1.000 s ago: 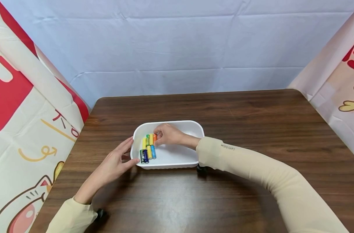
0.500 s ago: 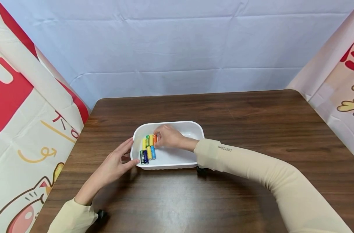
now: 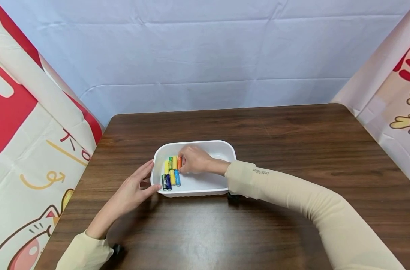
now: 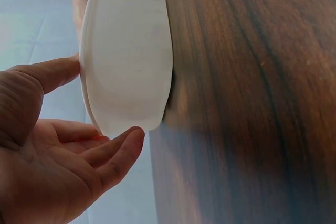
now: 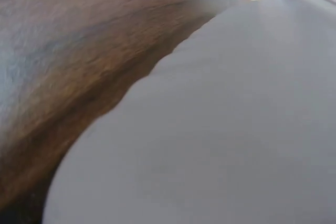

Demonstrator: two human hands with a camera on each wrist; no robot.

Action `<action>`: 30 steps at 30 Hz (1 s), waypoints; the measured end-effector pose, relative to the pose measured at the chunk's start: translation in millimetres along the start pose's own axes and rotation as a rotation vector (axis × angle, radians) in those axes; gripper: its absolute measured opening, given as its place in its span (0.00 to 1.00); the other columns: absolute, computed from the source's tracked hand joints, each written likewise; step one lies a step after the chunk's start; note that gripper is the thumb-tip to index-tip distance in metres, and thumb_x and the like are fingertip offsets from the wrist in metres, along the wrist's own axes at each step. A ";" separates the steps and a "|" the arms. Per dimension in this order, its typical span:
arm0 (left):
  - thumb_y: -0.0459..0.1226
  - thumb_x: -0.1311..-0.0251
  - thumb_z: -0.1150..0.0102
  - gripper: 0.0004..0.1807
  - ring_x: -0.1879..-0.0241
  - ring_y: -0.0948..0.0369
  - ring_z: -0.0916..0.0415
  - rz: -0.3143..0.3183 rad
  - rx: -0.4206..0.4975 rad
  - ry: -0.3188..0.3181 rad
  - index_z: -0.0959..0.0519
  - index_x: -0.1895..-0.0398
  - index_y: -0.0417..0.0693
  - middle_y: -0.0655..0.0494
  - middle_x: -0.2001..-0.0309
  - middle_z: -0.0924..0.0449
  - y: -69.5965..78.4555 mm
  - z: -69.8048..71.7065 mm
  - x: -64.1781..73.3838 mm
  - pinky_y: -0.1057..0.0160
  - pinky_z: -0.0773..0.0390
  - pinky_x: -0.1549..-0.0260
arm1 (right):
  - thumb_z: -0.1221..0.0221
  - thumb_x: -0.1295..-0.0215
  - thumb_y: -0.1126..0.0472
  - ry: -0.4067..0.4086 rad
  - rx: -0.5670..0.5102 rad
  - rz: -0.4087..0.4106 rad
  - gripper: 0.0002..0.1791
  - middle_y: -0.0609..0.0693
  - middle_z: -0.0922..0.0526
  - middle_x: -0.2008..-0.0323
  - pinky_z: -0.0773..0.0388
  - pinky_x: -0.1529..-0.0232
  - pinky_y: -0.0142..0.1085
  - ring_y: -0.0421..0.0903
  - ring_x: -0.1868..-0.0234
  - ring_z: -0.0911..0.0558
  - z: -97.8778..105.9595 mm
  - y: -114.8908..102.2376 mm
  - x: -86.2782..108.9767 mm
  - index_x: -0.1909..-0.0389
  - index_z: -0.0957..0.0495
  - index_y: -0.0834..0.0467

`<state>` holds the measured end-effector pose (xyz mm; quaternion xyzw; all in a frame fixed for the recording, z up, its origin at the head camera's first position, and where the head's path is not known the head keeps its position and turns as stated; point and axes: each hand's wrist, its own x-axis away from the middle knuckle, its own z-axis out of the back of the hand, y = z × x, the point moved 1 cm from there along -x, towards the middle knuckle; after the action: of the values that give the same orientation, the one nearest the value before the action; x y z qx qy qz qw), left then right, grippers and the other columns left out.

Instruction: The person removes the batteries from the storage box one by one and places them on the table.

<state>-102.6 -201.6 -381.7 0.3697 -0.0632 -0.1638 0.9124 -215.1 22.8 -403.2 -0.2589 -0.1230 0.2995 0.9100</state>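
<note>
In the head view, a white plastic bin (image 3: 205, 187) sits on the table with several batteries lined up in two rows at its left end. The far row ends in an orange battery (image 3: 179, 162), beside a yellow battery (image 3: 175, 162). A light blue battery (image 3: 177, 178) and a dark blue battery (image 3: 169, 182) lie in the near row. My right hand (image 3: 196, 160) reaches into the bin, fingers and thumb pinching the orange battery at its two ends. My left hand (image 3: 132, 191) spans the bin's left near corner. Its thumb (image 4: 60, 73) touches the rim, with relaxed fingers against the end wall.
The brown wood-grain table (image 3: 276, 146) extends all around the bin. A pale cloth (image 3: 205, 56) hangs behind it, and printed cloths stand at both sides. The bin's outer wall (image 5: 210, 129) fills most of the right wrist view.
My right hand has shifted slightly toward the near side, its thumb now lower along the orange battery. The left hand and bin stay in place.
</note>
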 end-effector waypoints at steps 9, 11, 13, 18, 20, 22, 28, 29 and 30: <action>0.42 0.31 0.32 0.43 0.40 0.44 0.22 0.002 -0.007 -0.002 0.42 0.21 0.33 0.35 0.22 0.45 0.5 -0.4 -0.1 0.45 0.18 0.45 | 0.29 0.45 0.63 0.106 -0.182 0.063 0.18 0.44 0.22 0.74 0.32 0.70 0.28 0.38 0.73 0.27 40.3 4.3 22.9 0.53 0.19 0.61; 0.41 0.31 0.32 0.43 0.40 0.44 0.22 0.002 -0.007 0.000 0.42 0.21 0.33 0.36 0.22 0.45 1.3 0.0 0.3 0.45 0.18 0.45 | 0.30 0.46 0.66 0.183 -0.229 0.110 0.19 0.46 0.22 0.73 0.31 0.69 0.30 0.40 0.72 0.27 61.6 8.6 36.4 0.52 0.19 0.60; 0.41 0.31 0.32 0.43 0.40 0.44 0.22 0.003 -0.012 0.003 0.42 0.21 0.33 0.36 0.22 0.45 2.0 0.5 0.8 0.45 0.19 0.45 | 0.31 0.46 0.68 0.263 -0.267 0.154 0.19 0.47 0.22 0.72 0.30 0.68 0.31 0.42 0.71 0.26 82.7 14.7 51.0 0.52 0.19 0.60; 0.42 0.30 0.33 0.43 0.41 0.45 0.22 0.001 -0.019 0.000 0.42 0.21 0.33 0.36 0.21 0.45 1.6 0.9 1.4 0.45 0.18 0.46 | 0.31 0.42 0.68 0.406 -0.299 0.147 0.18 0.49 0.22 0.70 0.28 0.69 0.29 0.44 0.71 0.25 121.4 44.8 94.0 0.50 0.19 0.59; 0.41 0.30 0.33 0.43 0.42 0.45 0.21 0.002 -0.026 0.001 0.43 0.21 0.34 0.37 0.21 0.45 0.6 1.1 1.5 0.45 0.18 0.46 | 0.31 0.40 0.67 0.428 -0.305 0.094 0.18 0.51 0.22 0.69 0.28 0.70 0.29 0.45 0.70 0.24 128.1 62.9 110.6 0.49 0.19 0.58; 0.41 0.30 0.34 0.42 0.41 0.45 0.22 0.001 -0.035 0.003 0.43 0.21 0.34 0.37 0.21 0.45 -0.1 1.1 1.5 0.45 0.18 0.46 | 0.31 0.39 0.66 0.423 -0.305 0.045 0.17 0.52 0.22 0.68 0.28 0.70 0.29 0.46 0.69 0.24 127.4 82.1 122.5 0.49 0.19 0.57; 0.42 0.29 0.34 0.42 0.40 0.45 0.23 0.015 -0.031 0.000 0.43 0.20 0.36 0.38 0.21 0.46 -2.3 -1.5 0.8 0.44 0.19 0.45 | 0.30 0.39 0.66 0.328 -0.206 -0.006 0.16 0.52 0.22 0.66 0.29 0.68 0.29 0.45 0.68 0.25 100.1 132.4 143.7 0.50 0.19 0.59; 0.42 0.29 0.34 0.42 0.40 0.45 0.23 0.020 -0.028 -0.001 0.43 0.20 0.37 0.39 0.21 0.46 -2.7 -2.0 0.8 0.44 0.19 0.45 | 0.30 0.39 0.66 0.315 -0.182 -0.006 0.16 0.52 0.23 0.66 0.29 0.68 0.29 0.45 0.67 0.25 94.2 137.7 145.4 0.50 0.19 0.59; 0.42 0.29 0.34 0.42 0.40 0.45 0.23 0.021 -0.028 -0.003 0.43 0.20 0.37 0.39 0.20 0.46 -2.9 -2.3 0.9 0.45 0.19 0.45 | 0.29 0.40 0.66 0.301 -0.160 -0.012 0.17 0.52 0.23 0.66 0.29 0.67 0.30 0.45 0.67 0.26 88.5 142.0 147.1 0.51 0.18 0.59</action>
<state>-102.0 -202.3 -385.4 0.3560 -0.0660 -0.1555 0.9191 -200.7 245.0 -396.5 -0.3715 -0.0104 0.2411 0.8965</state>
